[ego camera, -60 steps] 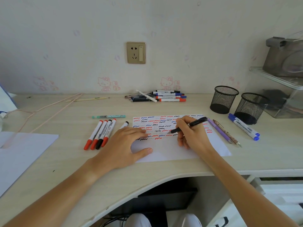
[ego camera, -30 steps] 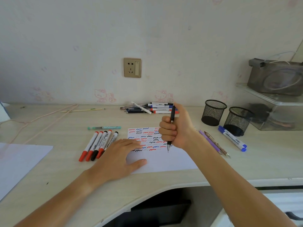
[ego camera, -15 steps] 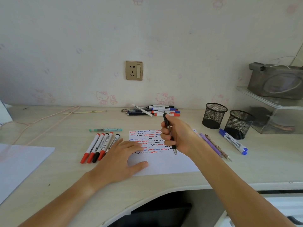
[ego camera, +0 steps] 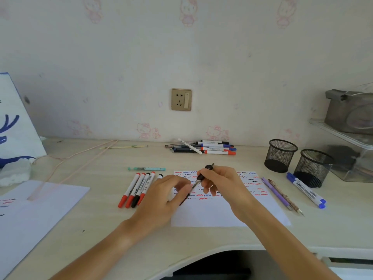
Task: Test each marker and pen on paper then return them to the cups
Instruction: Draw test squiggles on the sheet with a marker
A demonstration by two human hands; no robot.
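Right hand grips black pen above paper on table; left hand fingers curled at pen's lower end, seemingly pinching it. Cups right, well apart.

A black pen slants across the middle of the frame above a white sheet of paper whose upper half is covered with red, blue and black squiggles. Left of the sheet lie five markers side by side, with a teal pen above them, while a heap of pens and markers lies at the wall. Right of the sheet lie a purple pen, a brown pen and two blue markers, near two empty black mesh cups at centre right.
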